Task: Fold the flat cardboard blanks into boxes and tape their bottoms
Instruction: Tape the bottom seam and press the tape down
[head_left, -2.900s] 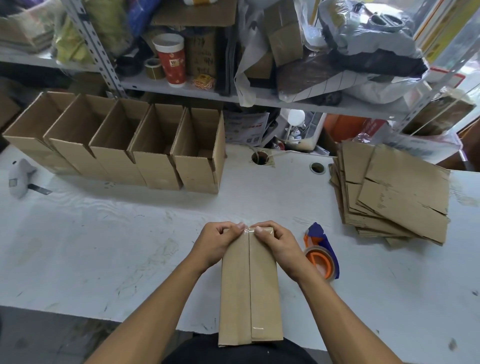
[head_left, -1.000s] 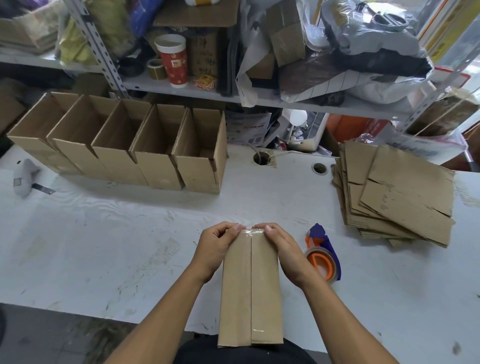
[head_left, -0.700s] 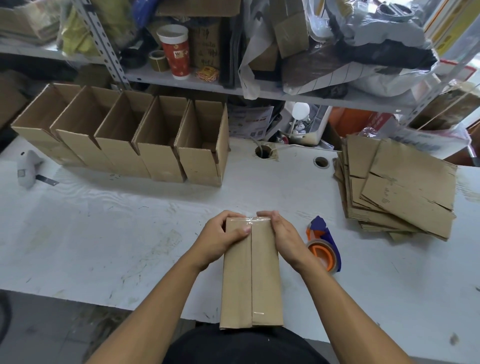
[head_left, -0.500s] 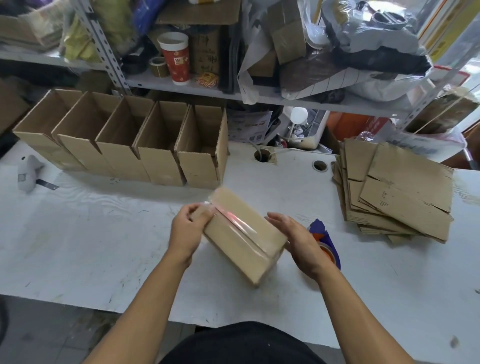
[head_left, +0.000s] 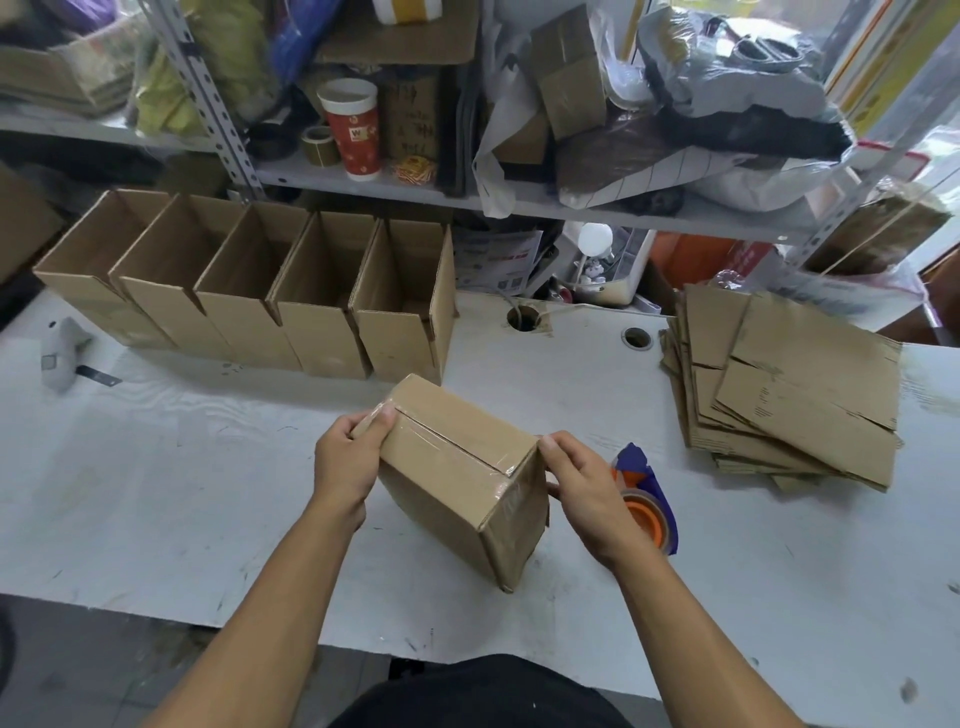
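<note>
Cluttered shelving (head_left: 363, 179) runs along the back, stuffed with bags, scrap cardboard and a red paper cup (head_left: 355, 130), and below it sits a scuffed white desk (head_left: 156, 493). Near the middle of the desk, close to the front edge, the taped box (head_left: 457, 478) is tipped on a slant with its sealed bottom facing up, clear tape running along the seam. It sits right between both hands: the left hand (head_left: 345, 462) grips the far-left end, thumb pressed on the taped top and fingers curled round the corner, while the right hand (head_left: 587, 488) pinches the near-right corner with thumb and fingertips. Just beside the right hand, partly hidden behind it, lies the orange and blue tape dispenser (head_left: 647, 501). Five finished boxes (head_left: 249, 312) stand open-topped in a row along the back-left edge, and the stack of flat blanks (head_left: 789, 395) lies toward the right edge.
</note>
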